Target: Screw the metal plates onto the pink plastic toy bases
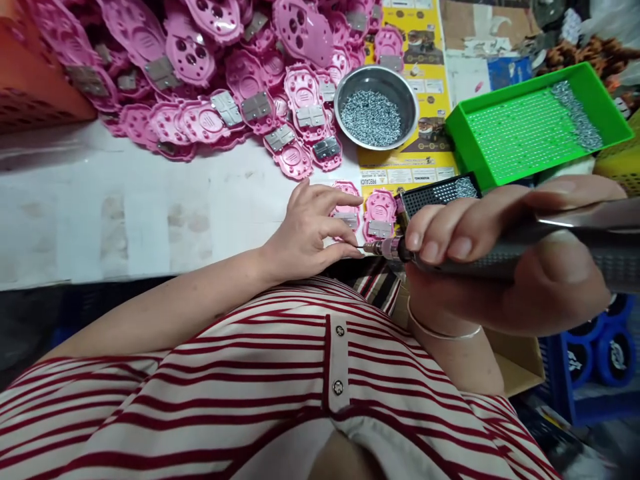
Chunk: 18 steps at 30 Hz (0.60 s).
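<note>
My right hand (pixel 505 260) is wrapped around a dark electric screwdriver (pixel 500 257), held level with its bit pointing left. At the bit's tip, the thumb and forefinger of my left hand (pixel 313 233) come together in a pinch; whatever is between them is too small to make out. The other left fingers reach over a pink plastic shell (pixel 346 200) with a metal plate, partly hidden by them. Just right of it lies a second pink shell (pixel 380 212), also with a metal plate. A black perforated tray (pixel 425 197) holding small screws sits beside the screwdriver's nose.
Many pink shells (pixel 205 123) are heaped along the back left. A steel bowl (pixel 413 130) of screws stands behind my hands. To its right is a green tray (pixel 465 147) with more screws. An orange basket (pixel 40 73) borders the left; a blue crate (pixel 590 407) sits low right.
</note>
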{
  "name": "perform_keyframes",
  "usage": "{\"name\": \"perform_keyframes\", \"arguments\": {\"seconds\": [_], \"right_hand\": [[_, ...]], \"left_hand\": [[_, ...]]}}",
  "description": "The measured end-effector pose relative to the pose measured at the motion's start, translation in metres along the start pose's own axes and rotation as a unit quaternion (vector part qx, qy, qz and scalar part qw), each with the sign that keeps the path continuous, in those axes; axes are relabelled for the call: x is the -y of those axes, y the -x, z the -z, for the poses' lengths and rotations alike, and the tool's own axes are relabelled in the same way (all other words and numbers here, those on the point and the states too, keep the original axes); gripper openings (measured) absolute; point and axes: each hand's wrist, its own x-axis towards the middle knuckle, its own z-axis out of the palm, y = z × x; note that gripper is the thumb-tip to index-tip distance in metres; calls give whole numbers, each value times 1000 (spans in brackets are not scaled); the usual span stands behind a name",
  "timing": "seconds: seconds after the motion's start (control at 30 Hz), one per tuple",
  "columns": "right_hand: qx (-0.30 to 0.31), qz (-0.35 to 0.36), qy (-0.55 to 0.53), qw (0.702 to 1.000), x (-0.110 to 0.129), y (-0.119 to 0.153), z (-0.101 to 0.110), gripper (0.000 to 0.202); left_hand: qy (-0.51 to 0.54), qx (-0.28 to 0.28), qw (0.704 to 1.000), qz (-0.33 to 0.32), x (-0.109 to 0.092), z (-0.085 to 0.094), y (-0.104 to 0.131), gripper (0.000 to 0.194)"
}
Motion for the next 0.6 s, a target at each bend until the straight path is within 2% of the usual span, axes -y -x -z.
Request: {"name": "perform_keyframes", "arguments": {"seconds": [0.1, 0.13, 0.2, 0.27, 0.33, 0.4, 0.47, 0.6], "right_hand": [[5, -21, -31, 999, -8, -1, -3, 10], [21, -7, -33, 999, -14, -3, -4, 8], [60, 71, -36, 995, -28, -8, -5, 8], [106, 188, -30, 976, -45, -14, -6, 12], [79, 228, 13, 970, -62, -17, -7, 12], [38, 241, 42, 969, -77, -16, -7, 13], [29, 239, 65, 968, -89, -15, -5, 20], [33, 173, 126, 976, -104, -13, 0, 38]], "left_hand": [[-4, 7, 1000, -15, 3, 1, 3, 20], [-11, 16, 1000, -19, 4, 1, 4, 22], [-34, 29, 999, -16, 8, 0, 3, 24], [-65, 31, 997, 7, 13, -2, 2, 37], [-95, 29, 994, 40, 18, -5, 0, 54], [-111, 33, 991, 63, 21, -7, -2, 54], [-114, 39, 990, 73, 22, -7, -4, 47], [-103, 48, 990, 85, 22, -6, -6, 46]]}}
